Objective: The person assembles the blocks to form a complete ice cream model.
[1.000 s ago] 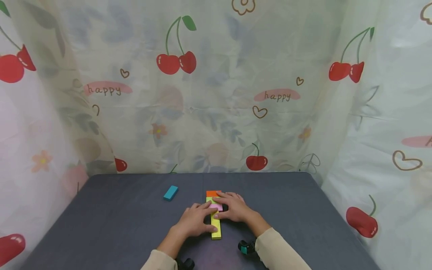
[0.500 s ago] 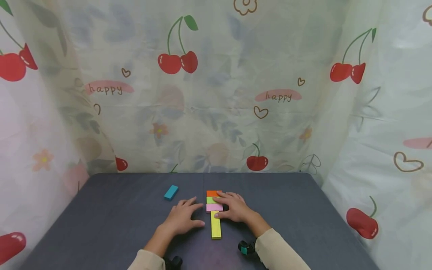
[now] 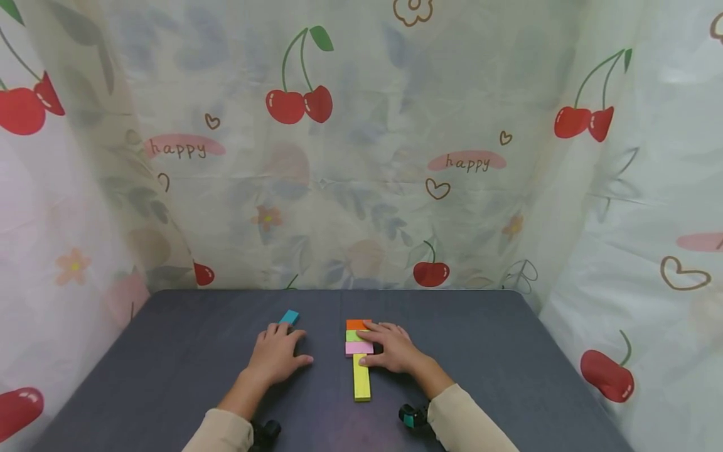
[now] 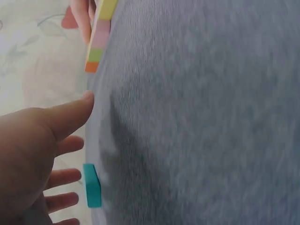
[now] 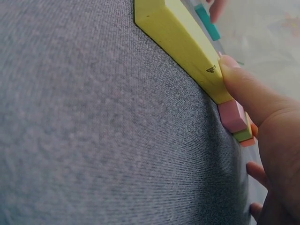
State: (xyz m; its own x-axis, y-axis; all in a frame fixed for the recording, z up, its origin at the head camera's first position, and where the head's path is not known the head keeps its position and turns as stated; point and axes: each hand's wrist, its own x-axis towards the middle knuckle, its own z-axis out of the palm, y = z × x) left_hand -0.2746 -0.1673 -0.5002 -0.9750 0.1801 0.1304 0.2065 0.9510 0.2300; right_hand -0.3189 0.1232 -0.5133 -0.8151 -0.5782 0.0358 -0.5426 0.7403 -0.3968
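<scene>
My left hand (image 3: 273, 356) is over the table just in front of a blue block (image 3: 290, 316), its fingers spread and holding nothing. In the left wrist view the blue block (image 4: 93, 190) lies beyond the fingertips; whether they touch it I cannot tell. A yellow block (image 3: 361, 384) lies lengthwise, its far end against a crosswise pink block (image 3: 354, 348). Behind the pink one come a green block (image 3: 351, 336) and an orange block (image 3: 354, 324), side by side. My right hand (image 3: 396, 350) rests on this row, thumb on the yellow block and fingers reaching over the green and orange ones.
The blocks lie on a dark grey cloth-covered table (image 3: 463, 351). A pale curtain (image 3: 361, 157) printed with cherries hangs behind the table and along both sides. Dark wrist cameras (image 3: 411, 415) sit below both wrists.
My left hand has let go of the block row and moved left and away from me to the blue block, partly covering it. The right hand stays on the row, and the blocks keep their places.
</scene>
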